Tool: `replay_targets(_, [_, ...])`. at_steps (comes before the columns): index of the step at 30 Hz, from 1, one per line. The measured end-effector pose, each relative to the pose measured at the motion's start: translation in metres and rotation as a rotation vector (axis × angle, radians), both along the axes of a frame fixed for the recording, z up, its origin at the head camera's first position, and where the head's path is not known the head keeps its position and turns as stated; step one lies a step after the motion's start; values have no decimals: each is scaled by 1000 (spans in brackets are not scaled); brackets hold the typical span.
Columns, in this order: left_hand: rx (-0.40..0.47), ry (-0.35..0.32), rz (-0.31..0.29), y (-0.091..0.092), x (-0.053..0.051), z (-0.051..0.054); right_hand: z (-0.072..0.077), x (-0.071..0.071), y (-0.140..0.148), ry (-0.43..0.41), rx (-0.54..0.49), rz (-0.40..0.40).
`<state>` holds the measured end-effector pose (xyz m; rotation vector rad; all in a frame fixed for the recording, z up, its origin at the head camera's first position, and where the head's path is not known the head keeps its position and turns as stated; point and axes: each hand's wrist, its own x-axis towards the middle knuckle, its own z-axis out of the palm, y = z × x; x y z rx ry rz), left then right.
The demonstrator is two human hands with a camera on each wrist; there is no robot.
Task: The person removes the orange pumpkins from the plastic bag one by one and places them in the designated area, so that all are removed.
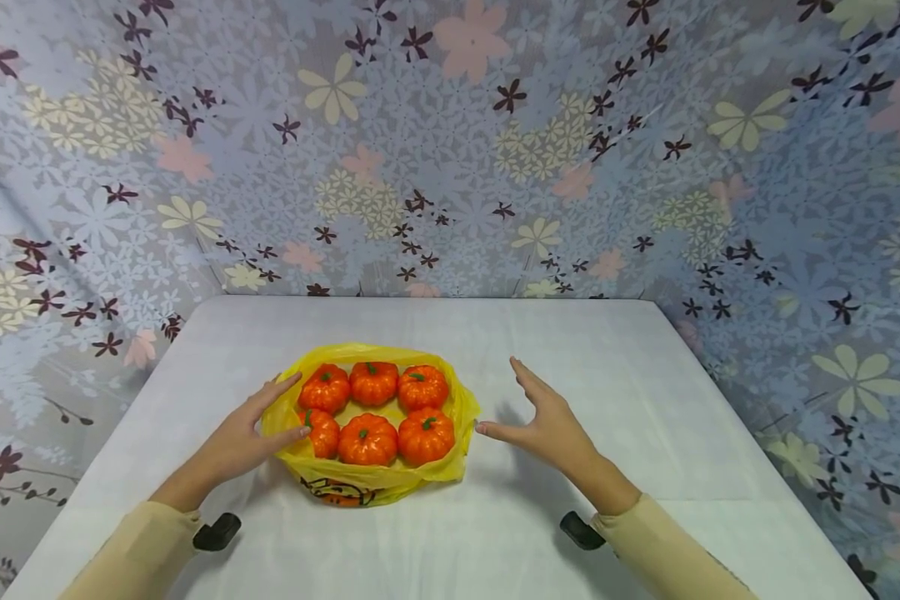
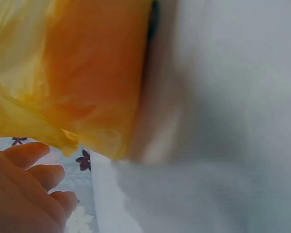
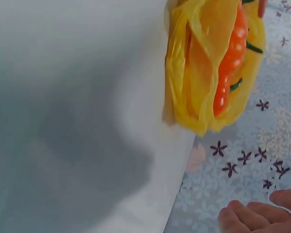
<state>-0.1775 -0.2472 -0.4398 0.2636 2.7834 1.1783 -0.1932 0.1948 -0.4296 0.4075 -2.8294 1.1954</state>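
Note:
A yellow plastic bag [image 1: 418,476], its mouth spread wide, sits on the table left of centre. Several small orange pumpkins [image 1: 368,439] with green stems lie inside it in two rows. At the bag's left rim is my left hand [image 1: 243,437], fingers extended, the thumb reaching over the edge by the nearest pumpkin; whether it touches the plastic I cannot tell. My right hand [image 1: 555,425] hovers right of the bag with fingers and thumb spread, holding nothing. The left wrist view shows the bag's yellow side [image 2: 19,109] close by the left fingers [image 2: 47,175].
The bag stands on a white-covered table [image 1: 570,333]. Behind it and along both sides hangs a flower-patterned cloth [image 1: 450,150]. A black wrist camera [image 1: 217,532] shows at the left cuff, another black camera [image 1: 581,531] at the right cuff.

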Motion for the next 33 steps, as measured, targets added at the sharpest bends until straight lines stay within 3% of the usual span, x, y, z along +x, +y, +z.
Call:
replay_targets(9, [-6, -45, 11, -1, 2, -9, -8, -1, -29, 4, -108, 92])
replay_targets(23, [-22, -61, 32, 0, 4, -15, -18, 0, -62, -44, -118, 96])
replay_targets(33, [7, -31, 19, -1, 4, -16, -30, -1, -69, -64, -133, 94])
